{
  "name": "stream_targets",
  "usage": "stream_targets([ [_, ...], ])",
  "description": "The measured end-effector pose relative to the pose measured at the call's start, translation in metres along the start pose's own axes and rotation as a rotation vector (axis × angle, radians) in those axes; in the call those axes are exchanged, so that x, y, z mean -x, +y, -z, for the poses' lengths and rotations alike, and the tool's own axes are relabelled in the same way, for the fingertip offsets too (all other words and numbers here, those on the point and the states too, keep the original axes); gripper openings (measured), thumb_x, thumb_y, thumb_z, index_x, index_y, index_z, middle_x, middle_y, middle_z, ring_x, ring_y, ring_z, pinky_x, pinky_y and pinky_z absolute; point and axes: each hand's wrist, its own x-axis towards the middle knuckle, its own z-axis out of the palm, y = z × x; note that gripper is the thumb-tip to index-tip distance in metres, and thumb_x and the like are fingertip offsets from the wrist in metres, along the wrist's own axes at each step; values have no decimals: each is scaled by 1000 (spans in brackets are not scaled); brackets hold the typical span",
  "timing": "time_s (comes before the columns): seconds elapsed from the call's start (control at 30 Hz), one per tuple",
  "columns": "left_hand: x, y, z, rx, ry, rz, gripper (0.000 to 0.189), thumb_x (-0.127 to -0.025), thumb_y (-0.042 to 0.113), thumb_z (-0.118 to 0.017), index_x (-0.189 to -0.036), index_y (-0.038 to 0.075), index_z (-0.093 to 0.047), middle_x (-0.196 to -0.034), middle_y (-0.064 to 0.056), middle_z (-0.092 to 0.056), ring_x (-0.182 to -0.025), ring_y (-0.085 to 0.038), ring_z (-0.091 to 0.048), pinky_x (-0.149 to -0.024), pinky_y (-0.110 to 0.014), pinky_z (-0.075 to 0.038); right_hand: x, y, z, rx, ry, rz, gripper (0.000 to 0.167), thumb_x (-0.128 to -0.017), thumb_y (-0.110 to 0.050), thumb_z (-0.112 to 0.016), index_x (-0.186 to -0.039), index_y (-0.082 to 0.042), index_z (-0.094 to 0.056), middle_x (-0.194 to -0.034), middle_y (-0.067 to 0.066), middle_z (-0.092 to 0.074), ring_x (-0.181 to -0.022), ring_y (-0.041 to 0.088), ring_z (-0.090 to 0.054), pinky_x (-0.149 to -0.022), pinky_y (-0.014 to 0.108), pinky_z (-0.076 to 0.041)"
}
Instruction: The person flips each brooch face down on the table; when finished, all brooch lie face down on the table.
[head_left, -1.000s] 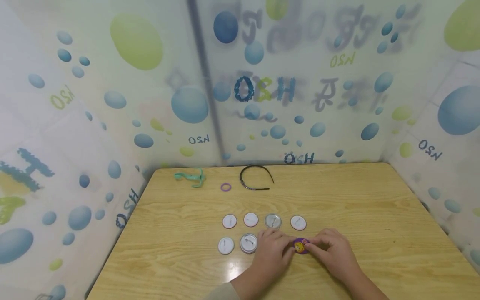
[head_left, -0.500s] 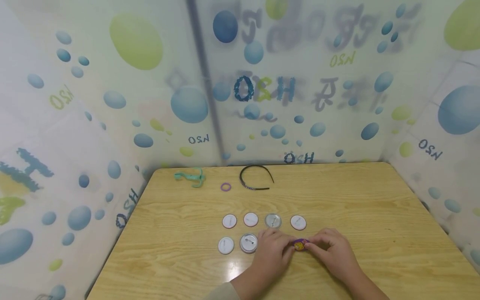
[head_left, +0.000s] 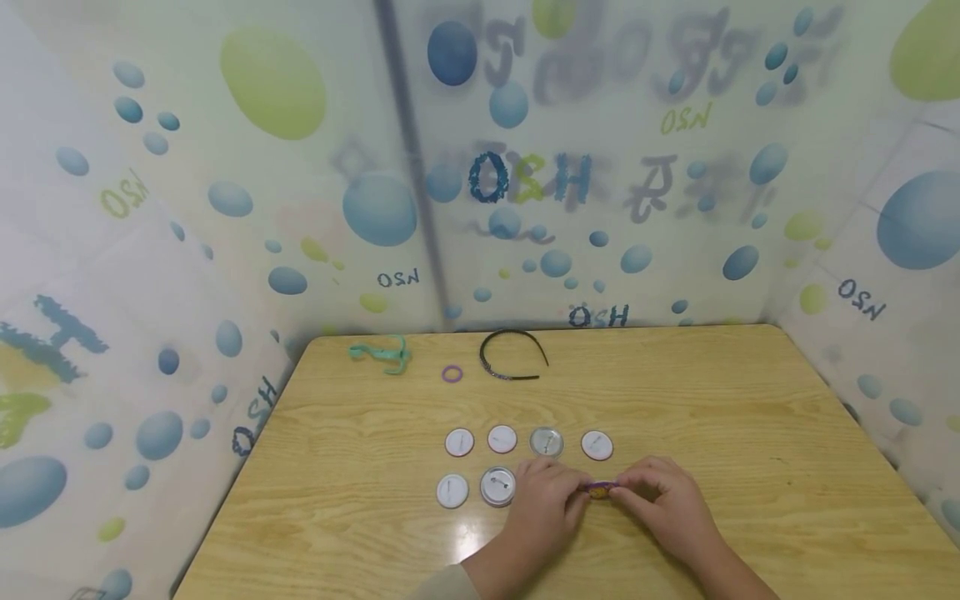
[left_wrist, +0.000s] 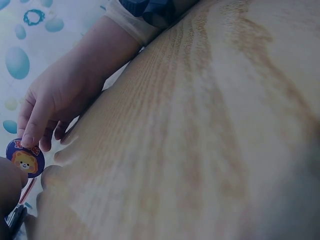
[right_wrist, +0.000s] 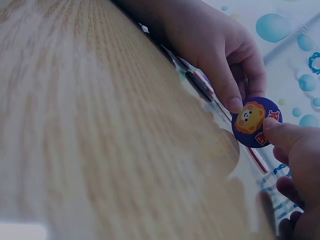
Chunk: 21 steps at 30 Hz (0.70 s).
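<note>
A round purple pin badge [head_left: 600,491] with a yellow lion's face is held between my two hands. My left hand [head_left: 547,504] pinches its left edge and my right hand [head_left: 663,504] pinches the right edge. In the head view the badge is tipped steeply, so only a thin strip of its front shows. Both wrist views show the lion front of the badge [left_wrist: 26,159] [right_wrist: 256,122] with red lettering, a thumb on its face and fingers behind. The pin side is hidden.
Several badges lie face down in two rows, among them a silver-backed badge [head_left: 498,487] beside my left hand and a white-backed badge [head_left: 597,445] behind the held one. Along the table's back are a green clip-like item [head_left: 382,354], a purple ring [head_left: 452,374] and a black headband [head_left: 485,358].
The badge has tilted between my fingers: its lion front faced up toward the head camera and now shows nearly edge-on. Both hands have stayed in place.
</note>
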Motion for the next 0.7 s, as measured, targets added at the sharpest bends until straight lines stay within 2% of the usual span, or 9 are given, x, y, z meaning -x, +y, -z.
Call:
stream_targets([
  [0.2, 0, -1, -1, 6, 5, 4, 13, -91, 22, -84, -102, 27, -81, -101, 19, -78, -94, -6, -64, -86, -27, -42, 0, 1, 1, 10, -3, 27, 37, -70, -5, -98, -85, -32, -78, -90, -22, -72, -87, 7, -64, -82, 15, -44],
  [0.47, 0, 1, 0, 17, -7, 27, 10, -92, 22, -83, -99, 28, -80, -100, 19, -78, -95, -8, -64, -87, -30, -43, 1, 3, 1, 2, -17, 19, 38, -70, -7, -99, -85, -35, -77, -91, -21, -72, -88, 7, -64, -82, 16, -45],
  [0.7, 0, 2, 0, 8, -6, 24, 10, -90, 20, -82, -94, 28, -78, -98, 19, -77, -96, -8, -63, -86, -31, -43, 1, 4, -1, -9, -22, 77, 41, -68, -5, -100, -85, -35, -78, -91, -20, -74, -86, 7, -65, -82, 16, -45],
])
